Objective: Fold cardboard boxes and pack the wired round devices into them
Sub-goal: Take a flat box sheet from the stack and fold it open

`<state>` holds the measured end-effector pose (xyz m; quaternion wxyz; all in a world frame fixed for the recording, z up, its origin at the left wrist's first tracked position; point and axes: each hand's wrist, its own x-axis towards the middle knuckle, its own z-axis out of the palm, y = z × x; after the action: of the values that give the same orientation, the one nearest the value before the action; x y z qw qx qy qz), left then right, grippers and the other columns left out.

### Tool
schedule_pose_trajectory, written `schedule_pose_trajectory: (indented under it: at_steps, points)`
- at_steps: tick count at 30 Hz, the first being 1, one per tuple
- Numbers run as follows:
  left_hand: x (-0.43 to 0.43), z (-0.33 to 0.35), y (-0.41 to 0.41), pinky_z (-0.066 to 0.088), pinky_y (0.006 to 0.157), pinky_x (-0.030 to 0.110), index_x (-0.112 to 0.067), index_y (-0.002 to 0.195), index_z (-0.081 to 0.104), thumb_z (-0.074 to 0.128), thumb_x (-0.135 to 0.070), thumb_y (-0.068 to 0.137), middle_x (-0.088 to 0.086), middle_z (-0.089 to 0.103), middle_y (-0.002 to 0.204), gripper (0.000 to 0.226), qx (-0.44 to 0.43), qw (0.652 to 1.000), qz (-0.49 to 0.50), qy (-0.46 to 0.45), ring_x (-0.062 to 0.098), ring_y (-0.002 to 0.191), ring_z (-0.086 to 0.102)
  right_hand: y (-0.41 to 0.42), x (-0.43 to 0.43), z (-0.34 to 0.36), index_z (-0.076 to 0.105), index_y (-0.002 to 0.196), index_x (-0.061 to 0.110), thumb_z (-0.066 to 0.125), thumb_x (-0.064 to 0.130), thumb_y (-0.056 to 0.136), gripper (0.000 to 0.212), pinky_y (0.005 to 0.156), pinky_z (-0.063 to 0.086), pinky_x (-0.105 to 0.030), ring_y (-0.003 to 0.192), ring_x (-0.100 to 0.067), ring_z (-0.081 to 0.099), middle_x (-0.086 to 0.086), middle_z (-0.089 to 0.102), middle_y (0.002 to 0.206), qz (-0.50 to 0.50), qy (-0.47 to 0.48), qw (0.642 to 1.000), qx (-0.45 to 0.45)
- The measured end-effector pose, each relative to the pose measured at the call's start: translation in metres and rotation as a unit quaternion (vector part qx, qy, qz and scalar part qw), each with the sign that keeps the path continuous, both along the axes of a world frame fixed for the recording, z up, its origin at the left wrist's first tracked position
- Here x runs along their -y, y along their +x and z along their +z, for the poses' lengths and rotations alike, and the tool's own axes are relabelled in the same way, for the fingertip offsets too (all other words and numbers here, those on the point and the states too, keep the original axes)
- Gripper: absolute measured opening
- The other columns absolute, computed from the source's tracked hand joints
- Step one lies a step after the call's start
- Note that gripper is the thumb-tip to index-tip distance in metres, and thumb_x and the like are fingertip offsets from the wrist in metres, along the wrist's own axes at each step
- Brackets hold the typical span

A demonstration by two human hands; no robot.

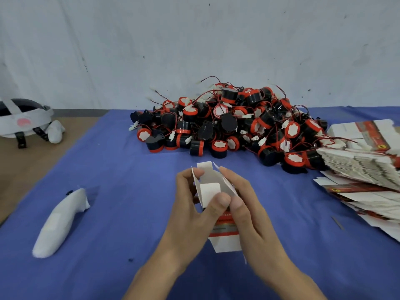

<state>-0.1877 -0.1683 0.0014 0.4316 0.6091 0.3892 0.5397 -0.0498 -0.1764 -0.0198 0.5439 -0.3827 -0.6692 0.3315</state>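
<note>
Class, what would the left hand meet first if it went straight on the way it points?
The left hand grips the cardboard box; beyond that, probably the pile of round devices; depth unclear.

A wrinkled blue fabric cloth (108,213) covers most of the work surface. On its left part lies a long, tapered object wrapped in white cloth (59,221), set diagonally, with a small dark bit showing at its far end. Left of the cloth, bare brown tabletop (32,156) shows. At the far left edge, on that brown surface, sits a dark rounded headset with white straps (23,118), a small white cloth bundle (56,131) touching it. A thin grey sliver (337,223) lies on the cloth's right side. A scuffed pale grey wall (194,40) stands behind.
</note>
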Motion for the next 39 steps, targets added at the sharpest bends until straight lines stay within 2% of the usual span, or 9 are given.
schedule_pose_trajectory:
  at_steps: [4,7,9,11,13,26,33,37,39]
  points:
    - [-0.001,-0.001,-0.001,0.052,0.073,0.014,-0.038,0.115,0.043,0.062,-0.07,0.066,-0.021,0.065,0.104,0.061,0.004,1.0,0.005,0.012,0.003,0.094,0.066,-0.006,0.001,-0.007,0.043,0.141,0.053,0.036,0.074,0.095,0.051,0.11,0.041,-0.052,0.142,-0.019,0.042,0.011,0.042,0.153,-0.001,-0.013,1.0,0.0]
    - [-0.001,-0.003,-0.003,0.052,0.074,0.015,-0.044,0.112,0.044,0.063,-0.072,0.066,-0.018,0.066,0.106,0.057,-0.002,1.0,0.007,0.013,0.006,0.097,0.067,-0.005,-0.001,-0.011,0.042,0.142,0.053,0.035,0.078,0.092,0.056,0.106,0.046,-0.047,0.14,-0.016,0.045,0.012,0.042,0.152,-0.006,-0.022,1.0,0.012]
    - [-0.001,-0.004,-0.004,0.052,0.072,0.014,-0.047,0.11,0.044,0.063,-0.07,0.068,-0.017,0.066,0.105,0.052,-0.01,1.0,0.002,0.018,0.006,0.095,0.068,-0.005,-0.002,-0.01,0.044,0.141,0.053,0.034,0.077,0.093,0.054,0.101,0.049,-0.032,0.137,-0.009,0.047,0.017,0.041,0.151,-0.028,-0.009,0.999,0.023]
    - [-0.001,-0.004,-0.003,0.052,0.071,0.013,-0.047,0.111,0.045,0.065,-0.068,0.07,-0.017,0.066,0.105,0.05,-0.017,0.999,-0.007,0.026,0.006,0.094,0.068,-0.004,-0.002,-0.01,0.046,0.14,0.051,0.033,0.074,0.095,0.052,0.097,0.046,-0.015,0.135,-0.001,0.046,0.02,0.042,0.15,-0.048,0.006,0.999,0.025]
    - [0.0,-0.004,-0.002,0.052,0.071,0.014,-0.046,0.113,0.045,0.064,-0.067,0.071,-0.017,0.066,0.106,0.05,-0.022,0.999,-0.012,0.034,0.006,0.096,0.068,-0.004,-0.003,-0.012,0.048,0.14,0.048,0.033,0.072,0.097,0.052,0.098,0.039,-0.007,0.136,0.0,0.044,0.019,0.043,0.149,-0.06,0.016,0.998,0.027]
    - [-0.001,-0.005,-0.001,0.054,0.073,0.019,-0.048,0.116,0.043,0.063,-0.085,0.063,-0.016,0.066,0.108,0.067,0.0,0.999,-0.024,0.034,0.009,0.097,0.068,-0.005,-0.003,-0.008,0.062,0.124,0.036,0.034,0.07,0.098,0.051,0.09,0.046,-0.011,0.128,-0.01,0.054,0.013,0.051,0.14,-0.082,0.033,0.996,0.019]
    - [0.0,-0.007,-0.002,0.053,0.072,0.014,-0.055,0.118,0.04,0.06,-0.087,0.065,-0.021,0.065,0.11,0.065,-0.015,0.998,-0.022,0.054,0.006,0.096,0.069,-0.003,0.0,-0.004,0.057,0.127,0.041,0.031,0.072,0.097,0.05,0.087,0.047,-0.01,0.124,-0.008,0.056,0.015,0.049,0.141,-0.063,0.026,0.997,0.037]
    - [-0.001,-0.011,0.001,0.05,0.08,0.009,-0.052,0.141,0.028,0.055,-0.083,0.076,-0.033,0.05,0.132,0.077,-0.052,0.991,0.039,0.119,-0.002,0.114,0.06,-0.001,0.0,-0.004,0.054,0.128,0.048,0.03,0.075,0.096,0.048,0.087,0.046,-0.01,0.125,-0.006,0.055,0.019,0.047,0.139,-0.078,0.033,0.996,0.042]
    - [-0.003,-0.011,0.002,0.049,0.082,0.008,-0.048,0.144,0.03,0.053,-0.075,0.085,-0.022,0.05,0.14,0.069,-0.074,0.981,0.069,0.165,0.001,0.12,0.058,0.002,-0.002,-0.004,0.051,0.13,0.048,0.03,0.074,0.097,0.047,0.087,0.046,-0.01,0.124,-0.006,0.055,0.02,0.045,0.14,-0.105,0.051,0.992,0.055]
